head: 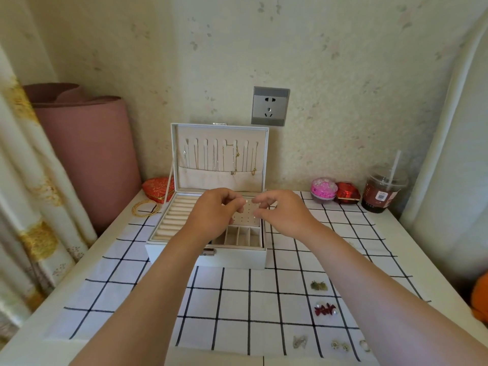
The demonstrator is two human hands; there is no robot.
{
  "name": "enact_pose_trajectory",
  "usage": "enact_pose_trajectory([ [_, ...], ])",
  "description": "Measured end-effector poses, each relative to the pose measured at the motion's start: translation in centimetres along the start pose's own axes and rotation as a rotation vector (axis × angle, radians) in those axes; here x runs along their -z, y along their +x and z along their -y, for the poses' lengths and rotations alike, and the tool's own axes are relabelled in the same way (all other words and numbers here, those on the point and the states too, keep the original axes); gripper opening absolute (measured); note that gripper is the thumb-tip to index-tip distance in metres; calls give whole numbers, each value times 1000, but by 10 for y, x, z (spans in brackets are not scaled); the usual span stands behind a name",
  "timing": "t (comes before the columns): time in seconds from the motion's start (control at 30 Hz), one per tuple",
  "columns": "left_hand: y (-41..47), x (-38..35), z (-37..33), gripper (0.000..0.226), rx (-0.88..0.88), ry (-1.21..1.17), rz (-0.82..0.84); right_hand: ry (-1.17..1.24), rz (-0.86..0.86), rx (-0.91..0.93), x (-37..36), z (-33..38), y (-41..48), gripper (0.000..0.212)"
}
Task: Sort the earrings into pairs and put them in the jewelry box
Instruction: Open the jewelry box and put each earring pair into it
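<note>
Both my hands hang over the open box (206,258), which sits mid-table on the checked cloth (237,299) with its lid (221,133) upright against the wall. My left hand (214,211) is curled, thumb and forefinger tips meeting above the holed stud panel (244,220); whether something tiny sits between them I cannot tell. My right hand (284,210) faces it, just beside it. Its fingers are loosely bent, thumb and forefinger apart, and I see nothing in them.

Chains hang inside the lid. The ring rolls (174,215) fill the box's left side, and narrow slots (239,236) lie nearer to me than the panel.

The earrings lie on the cloth to my right, well apart from the box: a green pair (319,285), a red bow pair (326,309), a silvery pair (299,341) and small pale studs (340,346). One more small piece (364,344) lies beside my right forearm, too blurred to name.

Left of the box lie gold bangles (145,208) and a red pouch (158,188). At the far right stand a pink pot (324,190), a red case (347,192) and a cup (383,192) with a straw.
</note>
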State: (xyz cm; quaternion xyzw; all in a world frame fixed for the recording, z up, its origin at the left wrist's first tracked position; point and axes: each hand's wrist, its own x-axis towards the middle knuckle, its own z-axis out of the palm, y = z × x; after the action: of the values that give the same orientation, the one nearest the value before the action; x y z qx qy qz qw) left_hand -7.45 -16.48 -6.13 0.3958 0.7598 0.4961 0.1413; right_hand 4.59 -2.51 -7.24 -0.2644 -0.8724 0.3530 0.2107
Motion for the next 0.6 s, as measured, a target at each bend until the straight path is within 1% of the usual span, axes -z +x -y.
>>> enact_pose_trajectory([
  [0.1,0,-4,-4,13,-6,14,13,188,-5,25,8,9,-2,25],
  [0.17,0,-7,-7,15,-12,-8,14,306,30,47,15,17,-8,20],
  [0.27,-2,-11,-12,17,-17,-61,20,372,22,72,20,23,-13,11],
  [0.37,-4,-13,-11,17,-29,-36,41,402,-10,70,18,17,-13,14],
  [0.4,-4,-14,-9,17,-42,13,42,379,-33,58,16,13,-12,14],
  [0.43,-4,-13,-6,16,-69,114,36,329,-58,52,13,9,-11,13],
  [0.53,-6,-8,3,15,-200,523,-19,64,-73,70,4,-1,-10,9],
  [0.6,-7,-4,8,21,-219,628,-2,-48,-40,69,0,-2,-12,12],
])
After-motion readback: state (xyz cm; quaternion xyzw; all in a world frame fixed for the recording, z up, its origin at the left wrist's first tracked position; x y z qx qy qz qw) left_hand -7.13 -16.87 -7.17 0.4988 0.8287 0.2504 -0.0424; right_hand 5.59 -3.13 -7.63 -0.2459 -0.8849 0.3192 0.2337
